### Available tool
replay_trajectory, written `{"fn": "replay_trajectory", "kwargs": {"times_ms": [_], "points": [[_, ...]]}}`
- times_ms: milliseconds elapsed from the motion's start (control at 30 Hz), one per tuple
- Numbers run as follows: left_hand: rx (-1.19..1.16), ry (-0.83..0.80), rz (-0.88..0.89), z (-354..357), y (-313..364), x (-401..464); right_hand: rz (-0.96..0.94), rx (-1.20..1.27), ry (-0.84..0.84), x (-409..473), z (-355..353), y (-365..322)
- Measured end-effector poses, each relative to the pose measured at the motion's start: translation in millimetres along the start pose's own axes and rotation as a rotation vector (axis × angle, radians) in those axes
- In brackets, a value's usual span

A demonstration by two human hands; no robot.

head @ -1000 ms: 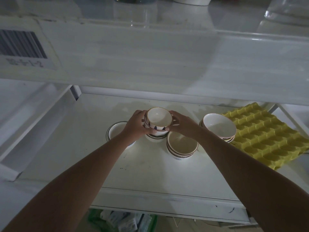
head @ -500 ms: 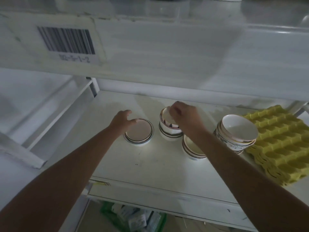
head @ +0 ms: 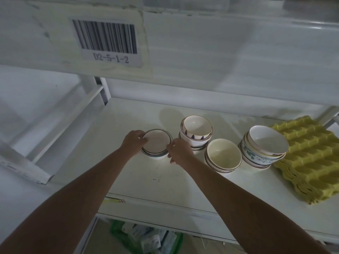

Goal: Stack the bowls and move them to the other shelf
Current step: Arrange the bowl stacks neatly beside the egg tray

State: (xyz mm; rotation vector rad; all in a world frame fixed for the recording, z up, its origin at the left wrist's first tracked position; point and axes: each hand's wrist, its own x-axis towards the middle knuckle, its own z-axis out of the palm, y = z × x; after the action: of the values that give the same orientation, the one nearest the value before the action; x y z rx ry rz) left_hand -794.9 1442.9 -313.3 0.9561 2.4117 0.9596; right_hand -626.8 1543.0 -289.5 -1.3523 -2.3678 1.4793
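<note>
A barcode label [head: 108, 42] on the upper shelf edge reads "D2-5-1-2". On the white shelf [head: 156, 182] below, the left hand [head: 133, 143] and right hand [head: 178, 150] grip opposite sides of a dark-rimmed bowl [head: 156, 143]. Three empty bowl stacks [head: 196, 132] stand to its right, beside yellow trays [head: 310, 158].

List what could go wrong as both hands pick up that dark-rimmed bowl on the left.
1. The left hand and right hand touch only the rim of the dark-rimmed bowl; a fingertip grip that shallow could slip.
2. The tall stack stands right beside the right hand; a knock could topple it.
3. The upper shelf hangs low overhead, so lifting too high could strike its edge.
</note>
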Motion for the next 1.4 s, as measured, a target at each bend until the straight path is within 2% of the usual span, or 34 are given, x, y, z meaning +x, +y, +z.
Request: {"fn": "replay_trajectory", "kwargs": {"times_ms": [167, 300, 400, 633, 1300, 1400], "points": [[-0.311, -0.051, -0.048, 4.2, -10.4, -0.3, -0.055, 0.012, 0.078, -2.7, 13.6, 8.6], [-0.593, -0.224, -0.022, 1.4, -27.2, -12.5, -0.138, 0.076, 0.090, -9.4, 23.7, 24.4], [-0.587, -0.339, 0.055, -2.8, -39.1, -16.2, -0.151, 0.064, 0.131, -8.6, 26.1, 28.2], [-0.584, -0.275, 0.056, -1.1, -45.6, -12.0, -0.155, 0.065, 0.202, -0.6, 25.7, 25.6], [-0.584, -0.244, 0.035, 0.1, -43.9, -11.7, -0.144, 0.099, 0.184, -1.2, 24.0, 26.4], [-0.614, -0.131, 0.005, 4.5, -37.0, -8.5, -0.081, 0.129, 0.232, 2.4, 24.9, 21.6]]}}
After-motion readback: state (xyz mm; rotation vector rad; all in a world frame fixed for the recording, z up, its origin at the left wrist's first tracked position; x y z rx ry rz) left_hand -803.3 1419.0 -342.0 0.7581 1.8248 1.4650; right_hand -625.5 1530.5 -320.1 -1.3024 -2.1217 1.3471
